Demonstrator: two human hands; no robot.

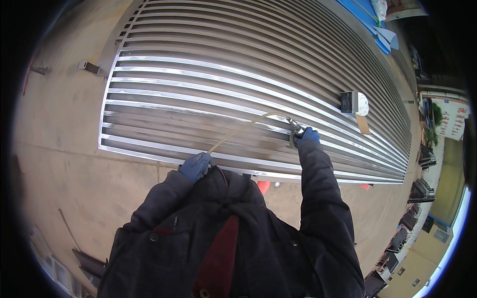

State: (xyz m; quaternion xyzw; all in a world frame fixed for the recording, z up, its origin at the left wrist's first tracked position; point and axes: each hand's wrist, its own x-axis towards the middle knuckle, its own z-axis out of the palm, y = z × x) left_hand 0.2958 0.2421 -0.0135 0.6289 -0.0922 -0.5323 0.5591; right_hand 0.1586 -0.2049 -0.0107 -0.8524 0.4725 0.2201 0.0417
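Note:
A large metal grille of long shiny slats [208, 84] lies flat on the concrete in front of me. My right hand [308, 135], in a blue glove, is stretched out over the slats and grips a small hand tool [297, 129] whose tip rests on a slat. A pale hose [243, 128] arcs from the tool back to my left hand [196, 166], also blue-gloved, which holds the hose near the grille's near edge. My dark jacket fills the lower middle of the view.
A small boxy container with a white round lid [354, 103] and a brown card [362, 124] sit on the slats beyond the tool. Blue sheeting [362, 17] lies at the far right. Stacked metal pieces [420, 191] line the right side. Bare concrete floor [64, 144] spreads left.

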